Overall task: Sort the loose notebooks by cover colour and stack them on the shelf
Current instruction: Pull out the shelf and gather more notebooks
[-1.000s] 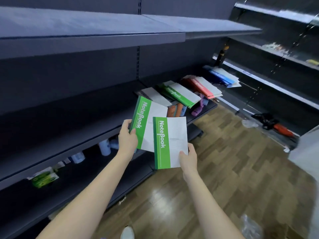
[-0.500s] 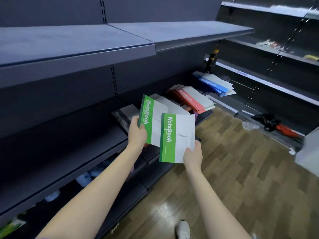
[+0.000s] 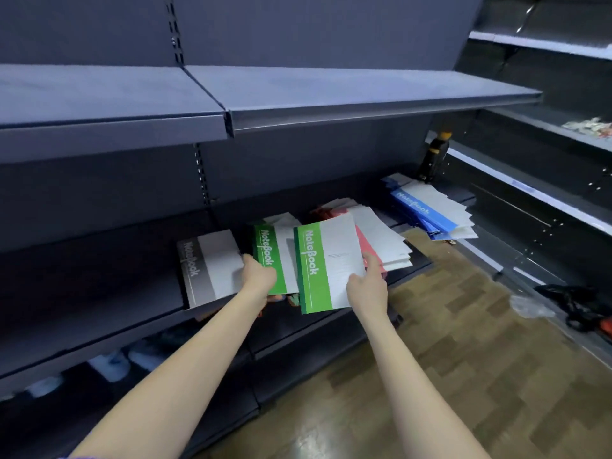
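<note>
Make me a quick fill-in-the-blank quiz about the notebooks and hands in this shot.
1. Each hand holds a notebook with a ____ cover band.
2. The grey notebook lies to the ____ of the left hand.
3. The blue notebooks lie on the ____.
4. The right hand holds its notebook by the ____ edge.

Answers: green, left, shelf, right

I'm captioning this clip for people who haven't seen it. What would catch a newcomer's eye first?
Two bright green notebooks at centre: the left hand holds one, the right hand the other, over the dark shelf. A grey notebook lies on the shelf to their left, with red notebooks just behind and a blue pile further right.
</note>
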